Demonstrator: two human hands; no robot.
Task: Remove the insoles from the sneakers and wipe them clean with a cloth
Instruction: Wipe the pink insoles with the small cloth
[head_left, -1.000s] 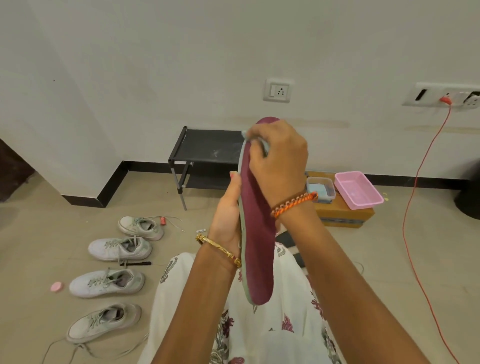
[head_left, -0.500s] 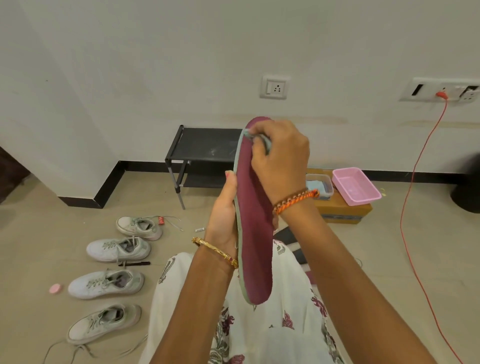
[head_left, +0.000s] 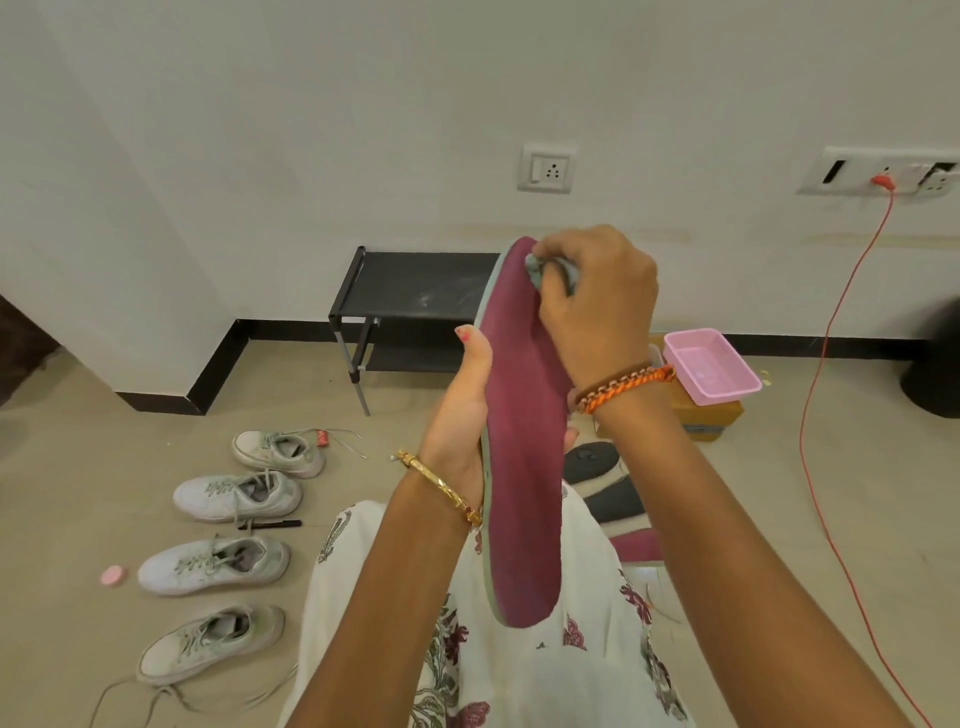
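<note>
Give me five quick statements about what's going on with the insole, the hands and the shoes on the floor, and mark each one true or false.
1. The left hand holds the maroon insole upright. True.
2. The right hand presses a cloth near the insole's lower end. False: near its top end.
3. Four sneakers lie in a row on the floor. True.
4. The pink tray sits on the black rack. False: on a brown box.
5. The orange cable is unplugged. False: it is plugged into the wall socket.
</note>
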